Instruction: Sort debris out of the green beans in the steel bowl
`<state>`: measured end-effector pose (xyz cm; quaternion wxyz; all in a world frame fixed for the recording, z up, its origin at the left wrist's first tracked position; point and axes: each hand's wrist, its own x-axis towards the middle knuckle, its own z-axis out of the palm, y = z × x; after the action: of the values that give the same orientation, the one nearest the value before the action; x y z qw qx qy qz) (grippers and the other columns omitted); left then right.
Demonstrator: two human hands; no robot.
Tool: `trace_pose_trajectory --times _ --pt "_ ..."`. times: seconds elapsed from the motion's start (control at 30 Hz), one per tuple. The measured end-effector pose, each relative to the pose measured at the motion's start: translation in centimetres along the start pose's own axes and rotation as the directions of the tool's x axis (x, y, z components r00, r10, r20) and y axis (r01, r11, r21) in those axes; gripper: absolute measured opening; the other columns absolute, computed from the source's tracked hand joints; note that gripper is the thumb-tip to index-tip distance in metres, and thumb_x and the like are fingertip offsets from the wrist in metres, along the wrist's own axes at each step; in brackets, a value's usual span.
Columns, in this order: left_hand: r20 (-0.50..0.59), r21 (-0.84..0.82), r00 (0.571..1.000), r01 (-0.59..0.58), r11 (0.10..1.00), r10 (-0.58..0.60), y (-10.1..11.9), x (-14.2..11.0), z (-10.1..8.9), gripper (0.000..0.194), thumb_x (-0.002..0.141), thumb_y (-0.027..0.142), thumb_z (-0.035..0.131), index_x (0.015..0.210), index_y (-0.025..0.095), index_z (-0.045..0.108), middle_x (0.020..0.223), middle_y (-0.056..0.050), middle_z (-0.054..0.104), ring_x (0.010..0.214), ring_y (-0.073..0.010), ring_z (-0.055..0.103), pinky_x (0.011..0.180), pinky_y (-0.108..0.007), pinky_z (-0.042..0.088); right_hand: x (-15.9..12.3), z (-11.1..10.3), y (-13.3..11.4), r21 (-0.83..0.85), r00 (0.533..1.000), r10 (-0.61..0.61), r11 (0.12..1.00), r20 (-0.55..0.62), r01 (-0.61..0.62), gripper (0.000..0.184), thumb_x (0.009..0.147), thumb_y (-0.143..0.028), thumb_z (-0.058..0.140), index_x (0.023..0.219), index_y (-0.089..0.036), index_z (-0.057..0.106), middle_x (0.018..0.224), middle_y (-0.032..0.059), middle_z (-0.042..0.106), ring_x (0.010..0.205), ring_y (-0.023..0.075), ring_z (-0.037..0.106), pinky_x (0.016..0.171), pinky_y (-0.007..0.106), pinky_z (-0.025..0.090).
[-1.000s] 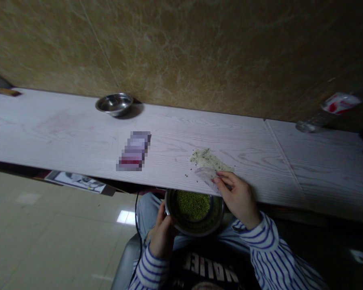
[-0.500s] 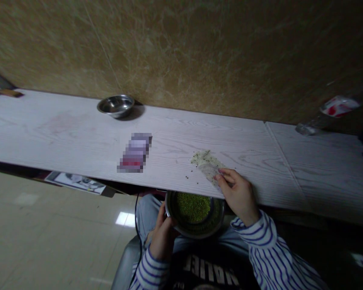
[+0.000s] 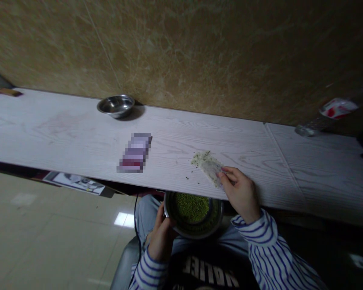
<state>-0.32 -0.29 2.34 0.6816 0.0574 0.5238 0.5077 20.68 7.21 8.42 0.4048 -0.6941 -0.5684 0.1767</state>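
Note:
My left hand [image 3: 162,233] is closed on the left rim of a metal bowl [image 3: 215,226], which rests over my lap just under the table's front edge. Small green beans [image 3: 191,207], like mung beans, lie in it. Above the tabletop, my right hand [image 3: 240,189] pinches a thin, translucent plastic piece [image 3: 211,170]; whether it is a sheet or a small bag I cannot tell. The piece lies low over the table, beside a patch of pale, greenish crumbs [image 3: 202,157]. A few dark specks are scattered to its left.
An empty metal bowl [image 3: 116,106] stands by the wall. A pixelated flat rectangle [image 3: 135,153] lies on the white wood-grain table [image 3: 169,129]. At the right, a clear plastic bottle [image 3: 335,108] with a red label is near the wall.
My right hand has shifted slightly to the right with the plastic piece. My left hand and the bowl of beans have barely moved.

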Motion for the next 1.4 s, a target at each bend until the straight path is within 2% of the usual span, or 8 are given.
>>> trace_pose_trajectory --times 0.23,0.37,0.5,0.73,1.0,1.1,1.33,1.4 --pt "-0.005 0.024 1.0 -0.016 1.0 0.016 0.4 -0.1 -0.3 0.076 0.062 0.021 0.066 0.137 0.028 0.051 0.108 -0.006 0.069 0.097 -0.0304 0.064 0.075 -0.038 0.054 0.2 0.6 -1.3 -0.027 0.998 -0.046 0.999 0.046 0.047 0.022 0.084 -0.032 0.058 0.097 -0.019 0.07 0.084 0.01 0.079 0.08 0.0254 0.076 0.072 0.034 0.058" --pt "0.021 -0.006 1.0 -0.023 1.0 0.023 0.6 -0.3 0.0 0.075 0.062 0.022 0.067 0.136 0.026 0.052 0.107 -0.007 0.07 0.098 -0.0316 0.064 0.076 -0.038 0.054 0.2 0.4 -1.0 -0.004 0.998 -0.056 0.998 0.034 0.057 0.023 0.083 -0.033 0.058 0.096 -0.019 0.07 0.085 0.0103 0.079 0.08 0.0247 0.076 0.07 0.032 0.058" --pt "-0.003 -0.009 1.0 -0.027 1.0 0.027 0.6 -0.4 0.0 0.076 0.062 0.021 0.067 0.136 0.025 0.051 0.111 -0.008 0.07 0.1 -0.0315 0.064 0.076 -0.039 0.054 0.6 0.5 -0.7 -0.046 0.998 -0.058 0.997 -0.001 0.058 0.023 0.084 -0.033 0.057 0.097 -0.019 0.07 0.089 0.0109 0.079 0.084 0.0261 0.076 0.074 0.035 0.058" --pt "0.007 -0.021 0.999 -0.045 0.999 0.045 0.7 -0.5 0.1 0.077 0.063 0.017 0.065 0.138 0.023 0.05 0.113 -0.009 0.068 0.098 -0.028 0.064 0.078 -0.036 0.054 0.5 0.5 -0.7 -0.019 0.997 -0.058 0.998 0.043 0.059 0.022 0.084 -0.032 0.058 0.098 -0.02 0.07 0.086 0.0096 0.079 0.082 0.0253 0.076 0.072 0.034 0.058" --pt "-0.006 -0.001 0.999 -0.033 0.999 0.033 0.6 -0.3 0.1 0.07 0.062 0.02 0.065 0.131 0.028 0.056 0.107 -0.005 0.07 0.095 -0.0289 0.065 0.074 -0.036 0.054 0.4 0.4 -0.6 0.017 0.998 -0.051 0.999 0.037 0.05 0.022 0.083 -0.033 0.06 0.096 -0.02 0.071 0.084 0.0091 0.079 0.078 0.0248 0.076 0.071 0.034 0.059" --pt "-0.009 0.01 1.0 -0.028 1.0 0.028 0.8 -0.5 0.2 0.07 0.062 0.019 0.064 0.132 0.027 0.055 0.105 -0.005 0.07 0.096 -0.029 0.065 0.074 -0.036 0.054 0.4 0.7 -0.8 0.027 0.997 -0.052 0.998 0.054 0.051 0.021 0.082 -0.033 0.06 0.094 -0.02 0.071 0.083 0.0092 0.079 0.077 0.0247 0.076 0.069 0.034 0.059" --pt "-0.018 0.01 0.998 -0.064 0.998 0.064 0.8 -0.5 0.4 0.075 0.058 0.022 0.066 0.132 0.026 0.054 0.112 -0.007 0.068 0.094 -0.0284 0.063 0.071 -0.035 0.052 0.6 0.8 -0.6 0.013 0.998 -0.061 0.998 0.028 0.06 0.022 0.084 -0.032 0.058 0.097 -0.02 0.071 0.089 0.01 0.079 0.083 0.0249 0.076 0.073 0.035 0.059" --pt "-0.022 0.016 0.997 -0.069 0.997 0.07 0.9 -0.4 0.4 0.074 0.058 0.022 0.066 0.131 0.026 0.055 0.108 -0.006 0.069 0.09 -0.027 0.063 0.07 -0.034 0.051 0.8 1.1 -0.7 0.017 0.996 -0.083 0.996 0.037 0.082 0.021 0.084 -0.031 0.058 0.097 -0.02 0.071 0.089 0.0095 0.079 0.085 0.0246 0.075 0.074 0.034 0.059"
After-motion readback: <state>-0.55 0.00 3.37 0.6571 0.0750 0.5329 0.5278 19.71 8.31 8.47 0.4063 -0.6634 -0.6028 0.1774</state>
